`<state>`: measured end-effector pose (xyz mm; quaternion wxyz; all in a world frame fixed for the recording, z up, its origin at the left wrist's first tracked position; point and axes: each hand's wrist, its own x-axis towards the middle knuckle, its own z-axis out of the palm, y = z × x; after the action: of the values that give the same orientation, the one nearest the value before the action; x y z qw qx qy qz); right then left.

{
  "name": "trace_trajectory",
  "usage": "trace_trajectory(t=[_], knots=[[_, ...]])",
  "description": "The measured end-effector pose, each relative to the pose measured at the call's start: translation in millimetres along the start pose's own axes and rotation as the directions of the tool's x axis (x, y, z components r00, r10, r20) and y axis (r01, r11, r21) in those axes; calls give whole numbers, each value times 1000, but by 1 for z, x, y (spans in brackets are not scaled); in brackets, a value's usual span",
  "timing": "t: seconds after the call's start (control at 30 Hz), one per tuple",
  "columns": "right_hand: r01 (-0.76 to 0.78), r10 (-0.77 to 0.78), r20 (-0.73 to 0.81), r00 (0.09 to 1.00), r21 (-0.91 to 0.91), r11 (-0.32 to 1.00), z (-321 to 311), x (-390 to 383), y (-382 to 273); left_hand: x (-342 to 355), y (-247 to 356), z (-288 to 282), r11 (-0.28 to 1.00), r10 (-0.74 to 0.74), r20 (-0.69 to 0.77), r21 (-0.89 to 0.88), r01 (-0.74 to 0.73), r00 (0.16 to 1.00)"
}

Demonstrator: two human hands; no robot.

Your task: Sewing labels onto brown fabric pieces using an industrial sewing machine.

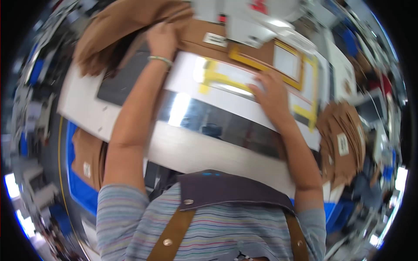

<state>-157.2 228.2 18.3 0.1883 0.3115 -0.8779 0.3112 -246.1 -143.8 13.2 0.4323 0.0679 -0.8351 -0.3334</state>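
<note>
Left hand, upper left of frame, grips brown cardboard. Right hand, centre right, lies flat and open on a white sheet that runs left to right.

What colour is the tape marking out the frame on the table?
Yellow tape frame on the white table, clearest in the head view.

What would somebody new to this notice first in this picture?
Probably the two bare arms reaching up the middle: the left hand presses on a brown cardboard sheet at the top left, and the right hand lies flat on the white worktop by the yellow tape frame. Next, the stack of brown cardboard pieces at the right edge, and the striped shirt with brown apron straps along the bottom.
</note>
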Motion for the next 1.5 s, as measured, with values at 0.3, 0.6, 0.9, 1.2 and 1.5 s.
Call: trace_trajectory(t=[0.3,0.6,0.9,1.2,1.5], knots=[[-113,101,177,979,58,992,-15,5,-15,-20,-70,-332,867,-380,-486,-483,120,787],[-129,120,134,984,62,990,-18,3,-18,-258,-134,-541,790,-549,-784,-372,488,291],[-244,219,126,968,249,937,-23,1,-11,-293,-126,-495,-82,-147,-558,830,552,817],[-345,292,184,939,552,759,-50,18,9,-165,-171,-418,498,-310,100,864,72,945],[-164,154,152,976,55,985,-30,-9,4,-43,26,-182,985,162,229,-102,-142,960]])
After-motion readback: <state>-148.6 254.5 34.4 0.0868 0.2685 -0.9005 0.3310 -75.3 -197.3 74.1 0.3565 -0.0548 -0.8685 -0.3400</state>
